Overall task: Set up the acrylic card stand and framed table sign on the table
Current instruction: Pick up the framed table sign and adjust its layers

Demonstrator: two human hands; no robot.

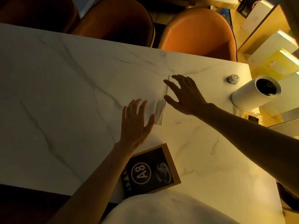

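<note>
A clear acrylic card stand [161, 105] stands on the white marble table [64, 88], near its middle right. My left hand [135, 123] hovers just left of the stand with fingers spread, holding nothing. My right hand [184, 94] is spread on the stand's right side, fingertips close to its upper edge; whether they touch it is unclear. A framed table sign [149, 170], black with "A8" in a circle and a wooden frame, lies flat near the table's front edge, partly under my left forearm.
A white cylindrical container [257, 92] lies or leans at the table's right edge, beside a small grey hexagonal button [233, 78]. Orange-brown chairs [200, 33] line the far side. Boxes are stacked on shelves at the right.
</note>
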